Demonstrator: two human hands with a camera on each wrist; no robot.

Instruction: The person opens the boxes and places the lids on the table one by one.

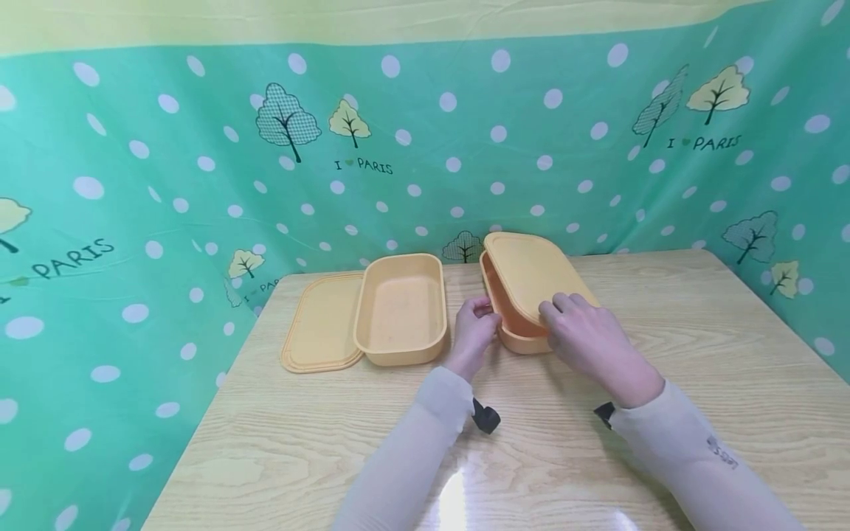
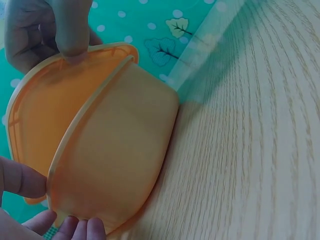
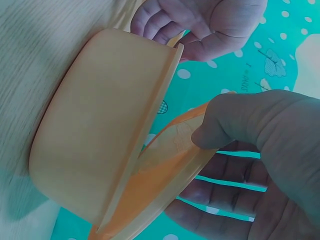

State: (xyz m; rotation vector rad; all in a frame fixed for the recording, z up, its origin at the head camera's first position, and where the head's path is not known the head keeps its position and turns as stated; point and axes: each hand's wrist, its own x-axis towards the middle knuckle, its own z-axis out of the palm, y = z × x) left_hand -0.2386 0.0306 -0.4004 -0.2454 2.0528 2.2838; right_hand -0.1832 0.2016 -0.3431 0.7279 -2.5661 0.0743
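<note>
A peach-orange plastic box (image 1: 524,344) stands on the table, its lid (image 1: 538,276) tilted up over it with the near side raised. My right hand (image 1: 587,335) pinches the lid's near edge, the thumb (image 3: 212,127) on its underside and the fingers along its upper face. At the box's left side, my left hand (image 1: 474,335) holds the wall, its thumb (image 2: 27,181) at the rim and its fingertips (image 2: 82,227) against the outside. Lid and box rim (image 3: 142,137) meet at the far end and stand apart toward me.
Left of the hands a second peach box (image 1: 401,302) stands uncovered, with nothing seen inside. A matching lid (image 1: 324,324) lies flat beside it, partly under its side. Behind the wood-grain table (image 1: 299,442) hangs a green dotted cloth (image 1: 425,133).
</note>
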